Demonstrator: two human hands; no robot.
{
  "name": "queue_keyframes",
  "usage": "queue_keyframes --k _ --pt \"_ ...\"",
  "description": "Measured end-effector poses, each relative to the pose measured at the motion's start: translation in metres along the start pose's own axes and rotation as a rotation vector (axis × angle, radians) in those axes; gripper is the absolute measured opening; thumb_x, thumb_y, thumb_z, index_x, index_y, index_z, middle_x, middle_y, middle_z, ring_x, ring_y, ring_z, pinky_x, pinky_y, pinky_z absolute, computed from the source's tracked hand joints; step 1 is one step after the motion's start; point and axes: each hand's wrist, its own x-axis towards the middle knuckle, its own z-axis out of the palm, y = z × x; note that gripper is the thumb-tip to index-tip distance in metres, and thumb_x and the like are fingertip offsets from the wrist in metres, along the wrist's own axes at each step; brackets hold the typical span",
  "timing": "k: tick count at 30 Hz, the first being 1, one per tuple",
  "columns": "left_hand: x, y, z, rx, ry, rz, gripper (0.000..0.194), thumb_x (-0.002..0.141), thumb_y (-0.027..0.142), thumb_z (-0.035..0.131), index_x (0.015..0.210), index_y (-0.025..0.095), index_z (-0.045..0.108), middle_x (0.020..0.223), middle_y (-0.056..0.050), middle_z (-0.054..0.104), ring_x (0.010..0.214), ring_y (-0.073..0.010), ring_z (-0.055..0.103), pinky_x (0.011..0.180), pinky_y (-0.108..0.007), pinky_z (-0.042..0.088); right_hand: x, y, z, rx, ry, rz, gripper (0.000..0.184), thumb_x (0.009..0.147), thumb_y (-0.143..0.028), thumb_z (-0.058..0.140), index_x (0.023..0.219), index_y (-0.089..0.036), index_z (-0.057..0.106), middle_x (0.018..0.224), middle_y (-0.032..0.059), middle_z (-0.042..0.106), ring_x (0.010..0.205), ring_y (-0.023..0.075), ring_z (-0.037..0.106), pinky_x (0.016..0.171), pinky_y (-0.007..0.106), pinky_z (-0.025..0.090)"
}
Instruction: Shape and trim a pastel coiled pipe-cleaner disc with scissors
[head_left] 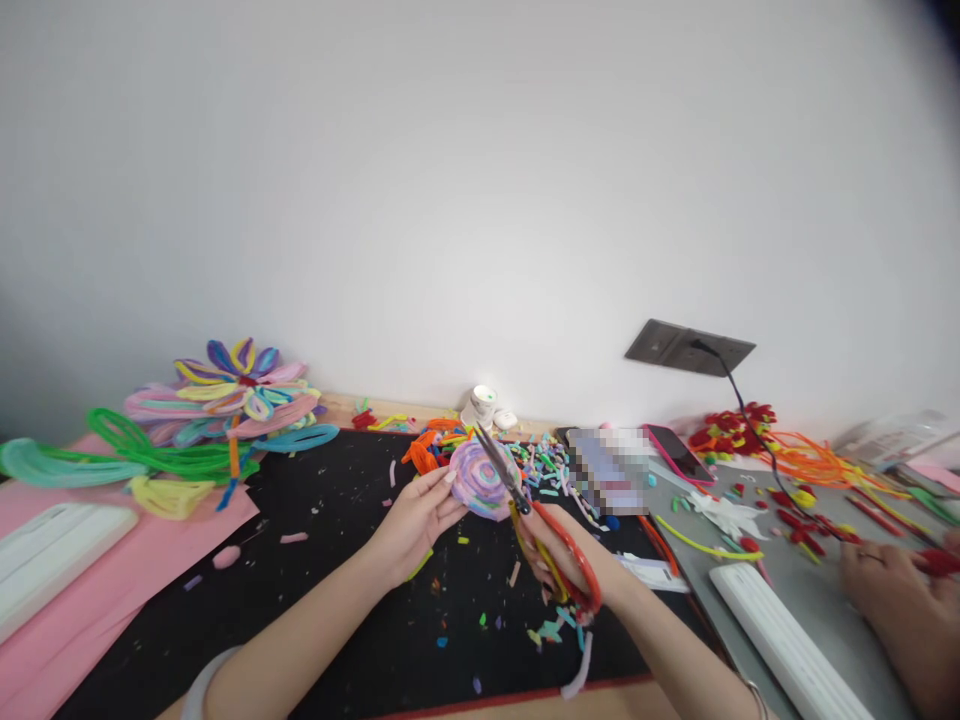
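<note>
My left hand (421,515) pinches the left edge of a round, coiled disc of pastel pipe cleaners (480,482), mostly lilac, pink and blue. In my right hand (547,545) is a pair of scissors (574,570) with red and yellow handles. Their dark blades point up and to the left, crossing in front of the disc's right side. Whether the blades touch the disc I cannot tell. Orange pipe cleaners (426,450) lie just behind the disc, and small cut scraps (551,625) are scattered on the black mat (322,610) below my right hand.
A pipe-cleaner flower (244,390) and green loops (165,455) lie at the left on pink sheets (112,600). Behind stands a paper cup (484,400). At right are a phone (679,455), a white bar (787,640), a cable (750,430) and another person's hand (892,590).
</note>
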Motion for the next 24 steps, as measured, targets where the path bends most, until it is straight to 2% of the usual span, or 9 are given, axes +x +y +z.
queue_keyframes --k 4,8,12,16,20,24 --pt "0.0 -0.001 -0.001 0.032 0.037 0.004 0.013 0.09 0.014 0.056 0.097 0.015 0.068 0.086 -0.006 0.076 0.076 -0.0134 0.072 0.075 -0.023 0.055 0.0 0.001 -0.012 0.029 0.17 -0.048 0.053 0.075 -0.072 0.052 0.066 -0.022 0.036 0.051 -0.0097 0.032 0.035 0.0053 0.031 0.033 0.019 0.032" --pt "-0.001 -0.002 -0.003 0.081 -0.002 -0.013 0.013 0.085 0.02 0.065 0.097 0.015 0.068 0.086 -0.006 0.075 0.074 -0.0141 0.071 0.071 -0.023 0.056 0.003 0.0 -0.022 -0.105 0.354 -0.033 0.044 0.07 -0.052 0.068 0.066 -0.023 0.034 0.047 -0.0104 0.033 0.035 0.0068 0.033 0.033 0.021 0.034" --pt "-0.001 -0.004 -0.005 0.142 -0.074 -0.03 0.026 0.076 0.03 0.075 0.097 0.015 0.069 0.084 -0.006 0.074 0.07 -0.0137 0.069 0.068 -0.023 0.055 0.007 0.002 -0.021 -0.034 0.35 -0.099 0.045 0.066 -0.039 0.073 0.066 -0.024 0.031 0.051 -0.011 0.032 0.038 0.0065 0.033 0.036 0.021 0.036" --pt "0.0 -0.006 -0.007 0.237 -0.124 -0.008 0.034 0.076 0.04 0.074 0.1 0.016 0.069 0.089 -0.007 0.074 0.077 -0.0168 0.07 0.07 -0.027 0.055 0.011 0.01 -0.018 0.026 0.367 -0.172 0.041 0.069 -0.034 0.072 0.067 -0.023 0.032 0.054 -0.0098 0.038 0.041 0.0074 0.038 0.041 0.022 0.038" --pt "0.001 -0.008 -0.008 0.362 -0.163 0.02 0.039 0.071 0.035 0.078 0.103 0.015 0.069 0.099 -0.009 0.074 0.087 -0.02 0.069 0.075 -0.029 0.055 0.014 0.018 -0.019 0.0 0.393 -0.227 0.036 0.071 -0.03 0.071 0.069 -0.022 0.036 0.056 -0.008 0.044 0.044 0.0086 0.042 0.044 0.022 0.036" --pt "0.002 -0.008 -0.01 0.407 -0.129 0.067 0.042 0.067 0.035 0.08 0.101 0.013 0.07 0.096 -0.01 0.075 0.084 -0.0208 0.069 0.073 -0.028 0.054 0.016 0.022 -0.02 0.03 0.365 -0.262 0.036 0.072 -0.029 0.071 0.07 -0.023 0.036 0.056 -0.0083 0.045 0.042 0.0084 0.041 0.042 0.022 0.035"
